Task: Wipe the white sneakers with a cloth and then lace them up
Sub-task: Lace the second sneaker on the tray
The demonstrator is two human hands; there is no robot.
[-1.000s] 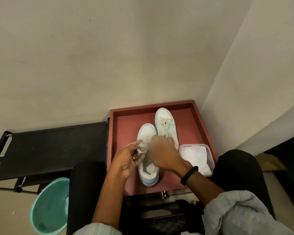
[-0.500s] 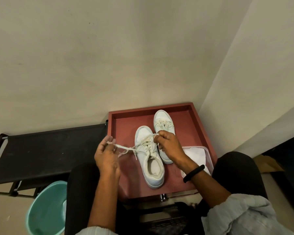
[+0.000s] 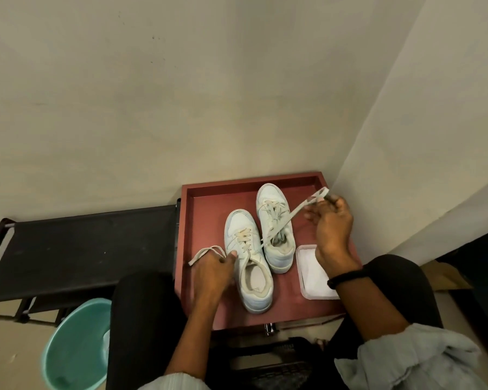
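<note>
Two white sneakers stand side by side in a red tray (image 3: 200, 209), toes toward the wall. The nearer, left sneaker (image 3: 247, 263) is partly laced. My left hand (image 3: 212, 273) sits at its left side and holds a looped end of the lace (image 3: 206, 253). My right hand (image 3: 331, 220) is raised over the tray's right side and pinches the other lace end (image 3: 293, 213), which runs taut down to the left sneaker. The far sneaker (image 3: 275, 229) is laced. A white cloth (image 3: 316, 277) lies in a clear container at the tray's right.
A black bench (image 3: 76, 249) stands left of the tray. Below it on the floor sits a teal basin (image 3: 74, 347). Walls close in behind and to the right. My knees in black trousers flank the tray's near edge.
My right hand has pulled its lace end up and out to the right. My left hand has drawn back in beside the sneaker with the looped end. The sneaker has shifted slightly.
</note>
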